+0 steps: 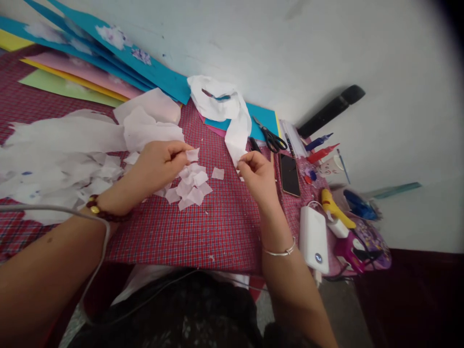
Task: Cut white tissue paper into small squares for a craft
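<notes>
Over checked cloth (203, 227): left hand (159, 162) fingers pinch paper square (192, 154); right hand (258, 175) fingers curled, grip unclear.

Two hands (left hand (159, 162), right hand (258, 175)), one pair of scissors (270, 136), one phone (289, 174).

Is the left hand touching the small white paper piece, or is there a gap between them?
Touching. The head view shows the left hand pinching the small white paper piece between its fingertips.
</notes>
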Demonstrator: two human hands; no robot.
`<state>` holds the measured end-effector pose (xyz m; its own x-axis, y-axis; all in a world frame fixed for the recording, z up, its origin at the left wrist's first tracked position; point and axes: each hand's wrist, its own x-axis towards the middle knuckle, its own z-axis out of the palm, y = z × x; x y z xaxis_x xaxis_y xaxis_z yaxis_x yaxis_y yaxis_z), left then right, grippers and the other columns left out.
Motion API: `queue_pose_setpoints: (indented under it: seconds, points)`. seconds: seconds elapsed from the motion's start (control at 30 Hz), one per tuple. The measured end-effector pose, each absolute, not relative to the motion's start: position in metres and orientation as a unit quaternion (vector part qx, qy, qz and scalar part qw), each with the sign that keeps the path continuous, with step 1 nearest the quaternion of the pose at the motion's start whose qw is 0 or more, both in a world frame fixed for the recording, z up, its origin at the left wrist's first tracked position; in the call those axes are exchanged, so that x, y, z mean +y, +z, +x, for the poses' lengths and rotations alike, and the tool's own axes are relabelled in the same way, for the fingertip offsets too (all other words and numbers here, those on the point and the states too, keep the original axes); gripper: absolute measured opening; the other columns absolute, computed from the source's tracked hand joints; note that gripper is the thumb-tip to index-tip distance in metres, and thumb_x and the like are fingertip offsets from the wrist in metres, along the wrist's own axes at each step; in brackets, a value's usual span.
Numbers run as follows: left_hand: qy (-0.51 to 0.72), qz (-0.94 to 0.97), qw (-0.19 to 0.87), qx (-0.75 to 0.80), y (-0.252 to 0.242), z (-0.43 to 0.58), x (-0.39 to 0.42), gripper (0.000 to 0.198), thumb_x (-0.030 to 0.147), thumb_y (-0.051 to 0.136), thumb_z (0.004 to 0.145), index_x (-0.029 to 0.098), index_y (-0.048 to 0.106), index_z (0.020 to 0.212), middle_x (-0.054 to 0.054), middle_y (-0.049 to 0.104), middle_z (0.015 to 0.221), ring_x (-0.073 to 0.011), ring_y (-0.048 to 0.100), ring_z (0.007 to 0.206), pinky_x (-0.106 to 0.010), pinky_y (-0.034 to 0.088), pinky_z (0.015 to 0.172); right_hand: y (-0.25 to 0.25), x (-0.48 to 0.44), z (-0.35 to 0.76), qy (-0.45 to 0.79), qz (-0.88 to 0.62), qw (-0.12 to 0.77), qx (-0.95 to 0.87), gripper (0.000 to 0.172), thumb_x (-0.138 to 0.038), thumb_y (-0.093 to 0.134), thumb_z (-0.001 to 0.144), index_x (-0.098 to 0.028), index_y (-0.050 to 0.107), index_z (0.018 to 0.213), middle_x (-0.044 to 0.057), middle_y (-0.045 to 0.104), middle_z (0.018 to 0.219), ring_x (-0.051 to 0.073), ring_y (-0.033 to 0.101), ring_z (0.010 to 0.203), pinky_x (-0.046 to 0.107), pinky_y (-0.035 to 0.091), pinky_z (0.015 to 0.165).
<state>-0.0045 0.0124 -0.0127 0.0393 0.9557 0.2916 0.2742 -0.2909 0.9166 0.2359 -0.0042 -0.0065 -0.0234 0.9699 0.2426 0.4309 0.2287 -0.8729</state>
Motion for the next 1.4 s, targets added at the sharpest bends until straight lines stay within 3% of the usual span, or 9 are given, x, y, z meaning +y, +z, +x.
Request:
queue_pose_setpoints:
  seconds: [0.13,0.23,0.47,0.67,0.87,1.0,1.17,1.33,1.4]
  points:
    - [0.454,0.697,0.312,0.46,-0.016,-0.006,0.015,0.03,-0.002,0.052,0.068,0.019,0.073,0.067,-0.002,0.07,0.073,-0.0154,0.055,0.062,-0.027,0.041,0.062,-0.007,-0.007,0.234,0.322,-0.52,0.343,-0.713,0.011,-0.017,0.05,0.081,-0.02,0.061,0.085,-0.001,0.063,0.076,0.012,0.054,0.067,0.029,0.043,0.066]
    - [0.482,0.68,0.302,0.462,-0.016,-0.011,0.016,0.028,-0.001,0.054,0.069,0.021,0.068,0.06,-0.002,0.071,0.078,-0.0185,0.059,0.074,-0.027,0.044,0.067,-0.011,-0.006,0.234,0.306,-0.539,0.345,-0.704,0.015,-0.018,0.047,0.084,-0.02,0.061,0.09,-0.001,0.063,0.078,0.012,0.055,0.068,0.029,0.043,0.065]
    - [0.522,0.612,0.273,0.528,-0.011,-0.022,0.025,0.014,0.012,0.06,0.079,0.017,0.07,0.088,-0.002,0.069,0.076,-0.0142,0.057,0.063,-0.027,0.044,0.061,-0.02,0.0,0.235,0.258,-0.552,0.298,-0.735,0.019,-0.019,0.054,0.085,-0.021,0.065,0.1,0.004,0.07,0.09,0.016,0.061,0.076,0.032,0.047,0.073]
    - [0.514,0.618,0.197,0.562,-0.013,-0.033,0.034,0.013,0.027,0.057,0.085,0.018,0.066,0.083,-0.001,0.064,0.069,-0.0136,0.055,0.059,-0.027,0.043,0.057,-0.022,0.001,0.232,0.253,-0.547,0.281,-0.747,0.023,-0.015,0.055,0.083,-0.019,0.068,0.101,0.007,0.073,0.097,0.019,0.065,0.08,0.034,0.049,0.077]
    - [0.483,0.65,0.129,0.573,-0.019,-0.043,0.038,0.023,0.034,0.054,0.09,0.018,0.065,0.077,0.0,0.062,0.067,-0.013,0.055,0.06,-0.026,0.042,0.057,-0.023,0.0,0.228,0.286,-0.529,0.319,-0.732,0.02,-0.02,0.054,0.084,-0.019,0.069,0.098,0.006,0.073,0.091,0.019,0.065,0.076,0.033,0.049,0.074]
    - [0.491,0.642,0.168,0.565,-0.026,-0.046,0.039,0.033,0.037,0.046,0.096,0.017,0.069,0.082,-0.002,0.064,0.07,-0.0135,0.058,0.064,-0.025,0.044,0.059,-0.018,-0.001,0.226,0.289,-0.529,0.372,-0.706,0.019,-0.024,0.054,0.084,-0.02,0.069,0.096,0.004,0.074,0.089,0.018,0.065,0.075,0.032,0.049,0.074]
    - [0.605,0.564,0.265,0.495,-0.018,-0.04,0.035,0.048,0.051,0.045,0.096,0.015,0.071,0.077,-0.004,0.064,0.065,-0.0113,0.056,0.058,-0.025,0.043,0.059,-0.015,0.002,0.234,0.256,-0.537,0.398,-0.698,0.022,-0.028,0.053,0.085,-0.018,0.069,0.095,0.004,0.073,0.085,0.019,0.064,0.073,0.032,0.048,0.072]
    - [0.761,0.295,0.423,0.394,0.031,-0.066,0.042,0.061,0.055,0.018,0.102,0.019,0.051,0.067,0.003,0.05,0.054,-0.008,0.045,0.05,-0.024,0.037,0.053,-0.023,0.005,0.243,0.223,-0.551,0.389,-0.703,0.022,-0.027,0.053,0.086,-0.017,0.07,0.094,0.005,0.072,0.085,0.02,0.064,0.076,0.033,0.047,0.075]
    - [0.789,0.271,0.442,0.329,0.055,-0.086,0.045,0.052,0.052,0.022,0.102,0.021,0.05,0.07,0.004,0.048,0.058,-0.0077,0.043,0.052,-0.023,0.038,0.054,-0.026,0.005,0.245,0.224,-0.549,0.389,-0.705,0.022,-0.027,0.052,0.087,-0.017,0.07,0.095,0.005,0.071,0.084,0.02,0.063,0.075,0.032,0.047,0.074]
